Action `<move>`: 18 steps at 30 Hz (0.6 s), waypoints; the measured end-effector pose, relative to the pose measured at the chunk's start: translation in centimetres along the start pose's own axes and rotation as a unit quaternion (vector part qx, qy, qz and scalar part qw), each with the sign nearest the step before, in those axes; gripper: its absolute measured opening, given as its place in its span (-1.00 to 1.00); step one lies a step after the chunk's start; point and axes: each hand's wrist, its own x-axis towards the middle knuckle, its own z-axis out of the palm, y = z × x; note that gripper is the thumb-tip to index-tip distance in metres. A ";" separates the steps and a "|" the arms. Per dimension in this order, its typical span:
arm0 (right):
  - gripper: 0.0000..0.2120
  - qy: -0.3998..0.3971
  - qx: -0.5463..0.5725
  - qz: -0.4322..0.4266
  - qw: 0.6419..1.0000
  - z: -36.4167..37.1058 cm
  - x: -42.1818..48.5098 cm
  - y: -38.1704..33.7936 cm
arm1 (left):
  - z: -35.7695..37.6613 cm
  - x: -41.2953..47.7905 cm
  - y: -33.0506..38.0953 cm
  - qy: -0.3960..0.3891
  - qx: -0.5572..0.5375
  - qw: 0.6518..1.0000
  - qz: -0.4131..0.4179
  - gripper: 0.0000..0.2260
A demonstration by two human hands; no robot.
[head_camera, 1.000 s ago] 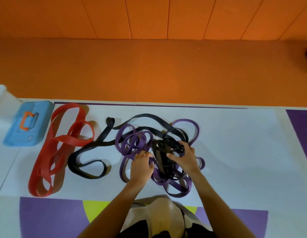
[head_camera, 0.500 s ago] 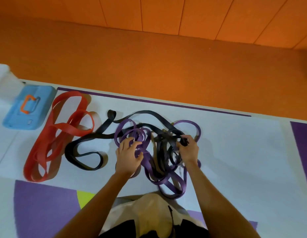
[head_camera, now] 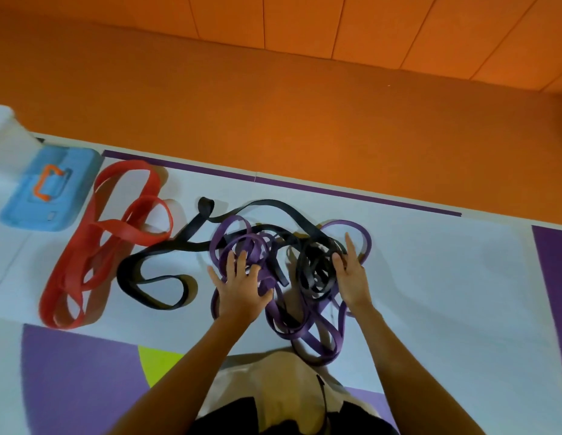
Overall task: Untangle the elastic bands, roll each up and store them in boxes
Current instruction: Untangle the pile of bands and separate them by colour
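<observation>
Both palms spread, gripping nothing: left hand (head_camera: 242, 287) rests on purple band (head_camera: 232, 237) loops, right hand (head_camera: 351, 277) flanks black band (head_camera: 314, 265) knot between them.

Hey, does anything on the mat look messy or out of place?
Yes: the purple band and black band are tangled in one heap at centre. The red band lies outside that heap, loosely looped, beside the blue box.

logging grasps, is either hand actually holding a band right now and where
Nothing is gripped. The left hand lies spread-fingered on the purple band loops; the right hand touches the black band coils with straight fingers.
</observation>
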 end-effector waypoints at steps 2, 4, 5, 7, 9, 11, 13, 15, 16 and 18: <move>-0.42 0.031 -0.021 -0.001 0.999 -0.4 -0.5 0.9 | -0.3 -0.2 0.8 0.082 0.027 0.994 0.071 -0.46; -0.55 0.049 -0.020 0.016 0.998 -0.7 -0.9 1.3 | -0.8 0.1 2.4 0.108 0.005 0.982 0.157 -0.38; -0.62 0.045 -0.005 0.018 0.999 -0.7 -1.2 1.1 | -1.0 0.5 3.5 0.085 -0.017 0.976 0.198 -0.31; -0.72 -0.002 0.052 0.005 0.999 -0.3 -1.8 0.7 | -1.2 1.5 5.9 -0.011 -0.027 0.966 0.256 -0.11; -0.76 -0.052 0.156 0.041 0.986 0.2 -2.3 0.1 | -0.9 2.5 8.0 -0.104 -0.008 0.962 0.251 0.07; -0.74 -0.046 0.284 0.091 0.953 0.1 -2.8 -0.3 | -0.5 3.6 9.4 -0.153 -0.003 0.965 0.211 0.13; -0.74 0.005 0.335 0.081 0.939 -0.4 -3.6 -0.4 | -0.1 4.4 10.0 -0.155 0.014 0.970 0.186 0.11; -0.76 0.083 0.288 0.069 0.951 -1.1 -4.5 0.3 | 0.3 5.3 10.6 -0.141 0.038 0.973 0.180 0.04; -0.75 0.118 0.235 0.076 0.962 -1.4 -5.0 1.0 | 0.4 5.7 10.9 -0.132 0.048 0.973 0.181 0.00; -0.73 0.160 0.140 0.089 0.973 -1.6 -6.2 2.9 | 0.5 6.6 11.5 -0.107 0.081 0.971 0.196 -0.08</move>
